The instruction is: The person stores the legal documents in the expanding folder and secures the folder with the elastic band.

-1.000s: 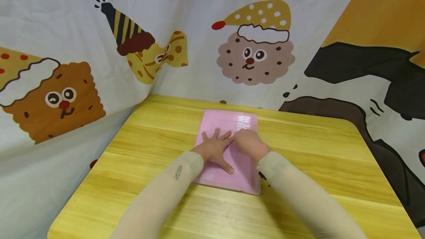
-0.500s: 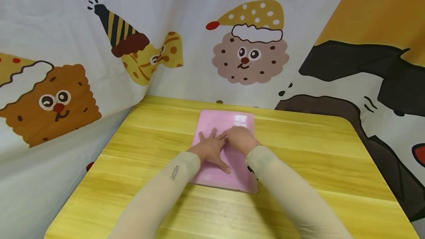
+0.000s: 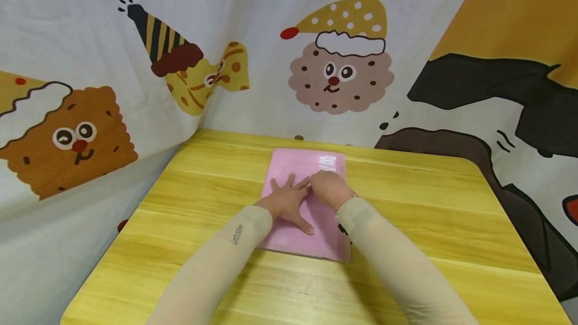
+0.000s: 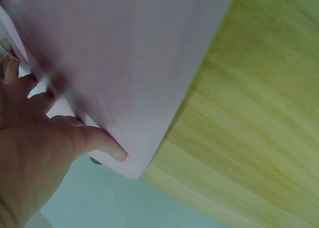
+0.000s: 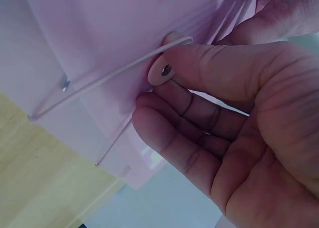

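Observation:
A pink folder (image 3: 327, 242) with white lettering lies on the table. My left hand (image 3: 285, 203) rests on it with fingers spread, holding it down; in the left wrist view the thumb lies near the folder's corner. My right hand (image 3: 331, 188) is over the folder's right half, its fingertips beside the left hand's fingers. In the right wrist view a thin elastic cord (image 5: 94, 84) runs from the folder's edge to the right hand. Thumb and fingers pinch the cord at a round pale button (image 5: 159, 71) with a metal centre.
The yellow wood-grain table (image 3: 433, 204) extends around the folder on all sides. Behind it and at the left hangs a white cloth (image 3: 253, 9) printed with cartoon biscuits and party hats. Both forearms wear cream sleeves (image 3: 217, 260).
My right hand has shifted slightly left, closer to the left hand's fingertips. The left hand stays spread on the folder, and the head view has turned a little.

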